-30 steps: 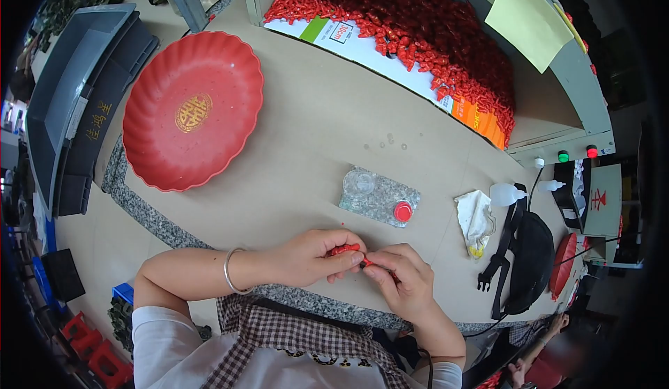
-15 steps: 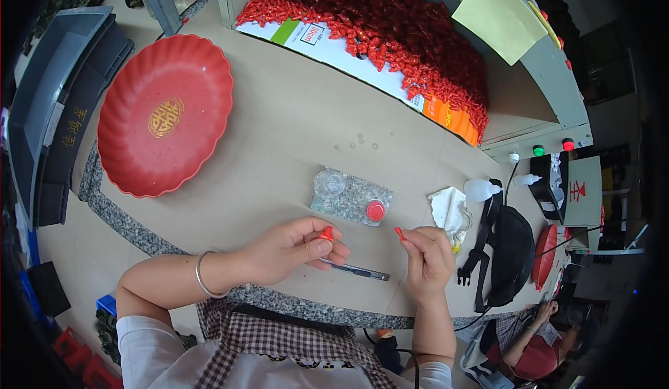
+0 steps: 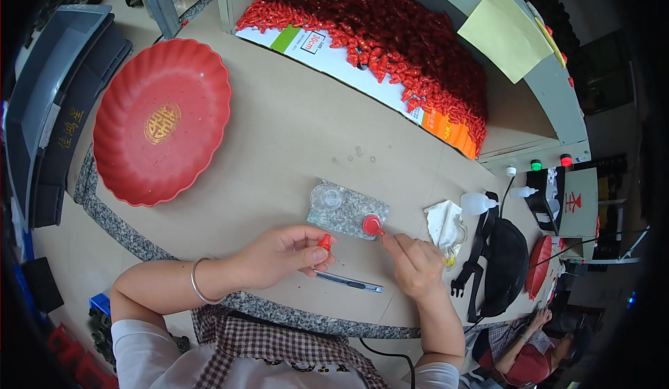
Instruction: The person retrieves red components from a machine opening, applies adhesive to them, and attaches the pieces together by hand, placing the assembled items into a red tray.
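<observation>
The red piece (image 3: 325,242) is in the left hand (image 3: 284,255), held between its thumb and a finger, with the other fingers curled. The right hand (image 3: 418,266) has its thumb and finger pinched on a little red bit (image 3: 380,233). The bit is right by the red cap (image 3: 371,223); I can't tell if they touch. The cap and a clear dish (image 3: 326,197) sit on a stone block (image 3: 348,205) beyond both hands. A thin tool (image 3: 352,282) lies on the desk (image 3: 279,131) near the left hand's fingers. A black bag (image 3: 506,267) is right of the right hand.
</observation>
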A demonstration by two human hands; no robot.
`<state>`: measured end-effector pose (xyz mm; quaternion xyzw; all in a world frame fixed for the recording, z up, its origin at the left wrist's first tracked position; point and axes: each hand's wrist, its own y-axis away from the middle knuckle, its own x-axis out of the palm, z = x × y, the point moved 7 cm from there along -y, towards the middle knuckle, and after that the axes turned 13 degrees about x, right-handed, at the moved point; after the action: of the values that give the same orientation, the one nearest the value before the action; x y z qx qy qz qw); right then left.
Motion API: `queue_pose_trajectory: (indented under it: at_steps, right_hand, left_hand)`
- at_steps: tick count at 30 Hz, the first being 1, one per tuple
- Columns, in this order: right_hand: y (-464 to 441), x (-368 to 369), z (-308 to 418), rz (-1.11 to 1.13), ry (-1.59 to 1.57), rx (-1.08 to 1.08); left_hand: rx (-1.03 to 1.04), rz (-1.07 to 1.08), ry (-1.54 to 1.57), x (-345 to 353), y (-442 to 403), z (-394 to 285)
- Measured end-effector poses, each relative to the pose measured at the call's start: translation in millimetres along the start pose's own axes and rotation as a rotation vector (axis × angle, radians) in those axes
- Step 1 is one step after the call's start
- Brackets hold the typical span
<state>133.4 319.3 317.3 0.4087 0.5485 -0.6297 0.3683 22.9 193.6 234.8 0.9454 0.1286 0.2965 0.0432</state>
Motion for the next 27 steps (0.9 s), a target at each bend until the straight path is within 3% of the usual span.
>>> queue_pose_trajectory:
  at_steps: [27]
  right_hand:
    - [-9, 3, 13, 0.163, 0.182, -0.168]
  left_hand:
    - [-0.071, -0.012, 0.065, -1, 0, 0]
